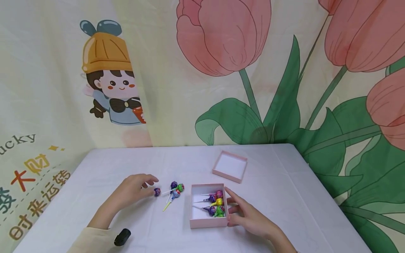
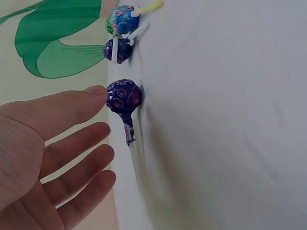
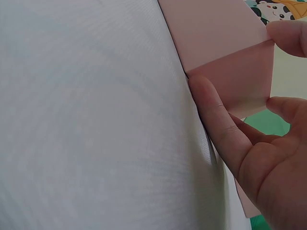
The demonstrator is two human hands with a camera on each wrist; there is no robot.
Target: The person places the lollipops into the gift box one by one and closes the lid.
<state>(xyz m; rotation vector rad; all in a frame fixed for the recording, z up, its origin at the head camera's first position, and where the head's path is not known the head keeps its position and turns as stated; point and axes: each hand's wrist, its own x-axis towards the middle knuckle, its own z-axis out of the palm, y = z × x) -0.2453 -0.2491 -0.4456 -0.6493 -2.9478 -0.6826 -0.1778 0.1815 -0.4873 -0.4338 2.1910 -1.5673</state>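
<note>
Beside my left hand (image 1: 136, 189) lies a purple-wrapped lollipop (image 2: 124, 98). In the left wrist view the thumb tip meets its round head, while the other fingers are loosely bent and apart from it. My right hand (image 1: 248, 214) grips the right side of an open pink box (image 1: 207, 223), with fingertips at its edges in the right wrist view. Inside the box several wrapped lollipops (image 1: 218, 202) lie with sticks pointing left. Between the left hand and the box sits a small cluster of purple, green and blue lollipops (image 1: 176, 193).
The pink box lid (image 1: 229, 167), white inside, lies behind the box to the right. A small black object (image 1: 122, 237) is near the left sleeve. A white cloth covers the table (image 1: 278, 182), and a printed curtain (image 1: 167, 105) hangs behind it.
</note>
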